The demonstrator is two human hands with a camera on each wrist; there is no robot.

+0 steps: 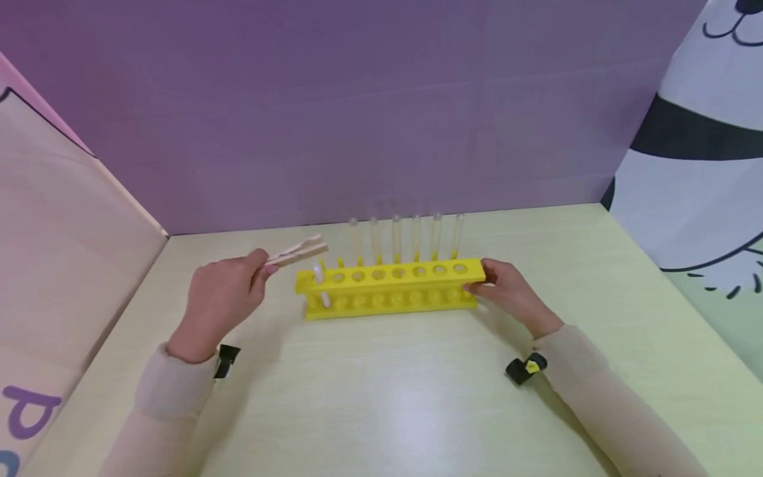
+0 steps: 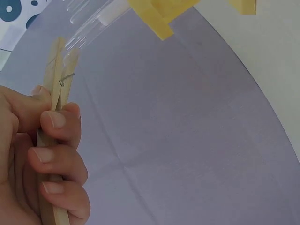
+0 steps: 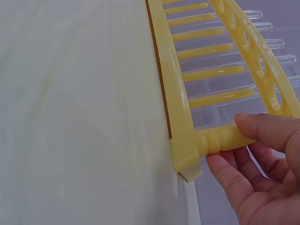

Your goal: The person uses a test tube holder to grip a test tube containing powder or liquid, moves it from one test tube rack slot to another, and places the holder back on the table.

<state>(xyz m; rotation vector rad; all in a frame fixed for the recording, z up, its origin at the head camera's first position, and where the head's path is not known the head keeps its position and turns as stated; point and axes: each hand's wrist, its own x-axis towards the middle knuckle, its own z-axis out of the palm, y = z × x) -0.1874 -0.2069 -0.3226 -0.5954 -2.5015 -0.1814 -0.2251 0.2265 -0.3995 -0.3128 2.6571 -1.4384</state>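
Observation:
A yellow test tube rack stands on the table. My left hand grips a wooden test tube clamp by its handles, fingers curled around them. The clamp's tip hovers above the rack's left end, and I cannot tell whether it touches a tube. In the leftmost hole is a tube with something white in it, slightly tilted. My right hand holds the rack's right end; the right wrist view shows thumb and fingers around its end post. Several clear tubes sit upside down on pegs along the back.
The pale wooden table reaches to a purple wall behind the rack. A white panel rises at the left, and a panel with a cartoon drawing stands at the right.

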